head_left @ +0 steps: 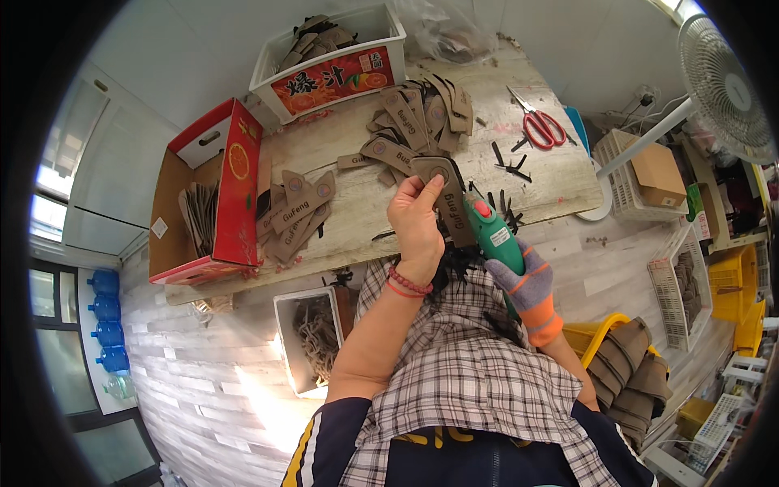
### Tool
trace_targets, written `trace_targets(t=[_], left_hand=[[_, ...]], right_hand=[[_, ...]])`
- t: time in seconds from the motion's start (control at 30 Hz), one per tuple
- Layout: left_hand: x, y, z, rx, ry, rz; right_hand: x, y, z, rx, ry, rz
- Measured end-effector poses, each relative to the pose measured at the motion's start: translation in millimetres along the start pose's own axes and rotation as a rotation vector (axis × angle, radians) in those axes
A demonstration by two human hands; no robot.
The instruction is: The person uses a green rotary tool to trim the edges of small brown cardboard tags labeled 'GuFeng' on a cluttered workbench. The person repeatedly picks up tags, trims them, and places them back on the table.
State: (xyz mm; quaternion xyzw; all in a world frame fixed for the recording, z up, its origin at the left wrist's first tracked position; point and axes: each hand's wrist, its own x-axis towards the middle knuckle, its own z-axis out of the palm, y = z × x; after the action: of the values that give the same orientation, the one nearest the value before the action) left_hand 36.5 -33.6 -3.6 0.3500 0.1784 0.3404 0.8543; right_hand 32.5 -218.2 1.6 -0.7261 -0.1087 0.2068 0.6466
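Note:
My bare left hand point(416, 223), with beads and a red cord at the wrist, pinches a flat grey-brown printed strip point(457, 217) with a dark edge, near the table's front edge. Wrapped around a green hand-held power tool with a red button point(499, 242) is my right hand point(527, 286), in a grey and orange glove. The tool's front end lies against the strip's right edge; its tip is hard to make out. Black scraps point(464, 264) hang or lie below the strip. Just beyond, similar strips point(406, 122) are heaped on the wooden table point(357, 213).
Red-handled scissors point(542, 130) lie at the table's right. A white bin point(272, 73) and a red carton point(246, 154) hold more strips, beside a loose pile point(296, 211). Below stands a scrap box point(280, 325). A fan point(714, 89) and yellow basket point(576, 337) are on the right.

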Motion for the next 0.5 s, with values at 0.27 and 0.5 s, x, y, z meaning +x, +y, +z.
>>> trace_targets(t=[0.27, 0.5], left_hand=[[-13, 5, -2, 0.111, -0.057, -0.126], [-7, 7, -12, 0.173, -0.14, -0.094]], right_hand=[[3, 1, -3, -0.055, 0.03, -0.056], [1, -3, -6, -0.007, -0.029, -0.019]])
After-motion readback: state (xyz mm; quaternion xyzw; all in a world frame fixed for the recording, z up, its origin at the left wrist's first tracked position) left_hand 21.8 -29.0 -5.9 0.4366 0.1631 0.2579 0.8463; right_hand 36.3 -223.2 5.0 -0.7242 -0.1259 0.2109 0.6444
